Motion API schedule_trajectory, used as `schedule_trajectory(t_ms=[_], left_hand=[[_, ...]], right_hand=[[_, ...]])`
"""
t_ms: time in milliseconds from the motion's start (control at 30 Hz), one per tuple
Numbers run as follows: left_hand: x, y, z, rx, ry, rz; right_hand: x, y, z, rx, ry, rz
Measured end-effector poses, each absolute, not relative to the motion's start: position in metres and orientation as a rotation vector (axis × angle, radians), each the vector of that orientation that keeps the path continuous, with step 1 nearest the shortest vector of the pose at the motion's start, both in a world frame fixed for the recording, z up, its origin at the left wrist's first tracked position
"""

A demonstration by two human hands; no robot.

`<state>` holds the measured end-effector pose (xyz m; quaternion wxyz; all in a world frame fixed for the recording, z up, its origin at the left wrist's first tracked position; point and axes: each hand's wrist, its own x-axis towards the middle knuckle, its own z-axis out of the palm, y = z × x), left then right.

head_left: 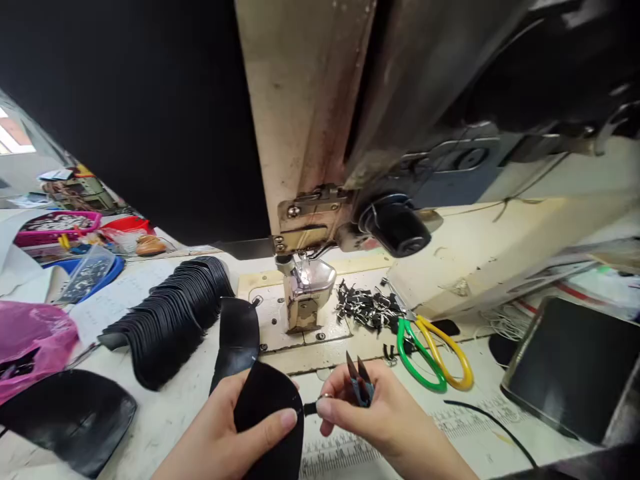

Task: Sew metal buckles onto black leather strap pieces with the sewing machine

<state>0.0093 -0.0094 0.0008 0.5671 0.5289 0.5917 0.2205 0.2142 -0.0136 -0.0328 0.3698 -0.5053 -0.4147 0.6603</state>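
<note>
Below the sewing post (pixel 305 303), toward six o'clock: black panel (pixel 270 393), one, curved at its top, sitting in the left grip (pixel 225 420); its long axis is running roughly twelve to six o'clock.
Left grip: clenched on the panel, thumb pressing the upper face, fingers mostly hiding behind.
Black tab (pixel 311 408): one, short, lying at three o'clock of the panel's edge, its long axis running nine to three; whether it is joining the panel or merely touching cannot be told.
Right grip (pixel 373 407): pinching the tab's outer end beside a shiny metal part (pixel 325 397); this hand is the nearer, the left thumb lying just beside.
Snips (pixel 367 393): one pair, resting in the right grip, blades standing apart and pointing just short of twelve.
Second panel (pixel 239 333): black, lying at twelve o'clock of the left grip.
Panel stack (pixel 175 313): black, many, leaning at eleven o'clock of the left grip.
Tab pile (pixel 367 307): small black-and-metal pieces, lying at twelve o'clock of the right grip.
Scissors (pixel 409 317): green and yellow handles, lying at one o'clock.
Bench (pixel 160 413): pale, carrying all; printed scale (pixel 345 460) running under the right grip.
Room: machine head (pixel 310 113) overhanging at twelve; dark slab (pixel 570 367) lying at three.
</note>
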Motion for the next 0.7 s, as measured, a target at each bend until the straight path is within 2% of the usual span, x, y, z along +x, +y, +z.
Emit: schedule_trajectory(t_ms=[300, 700], left_hand=[[0.017, -0.006, 0.002, 1.26, 1.414, 0.328], [0.015, -0.004, 0.008, 1.254, 1.443, 0.311]], right_hand=[[0.219, -0.016, -0.031, -1.258, -1.078, 1.708], [0.222, -0.012, -0.019, -1.256, -1.079, 1.823]])
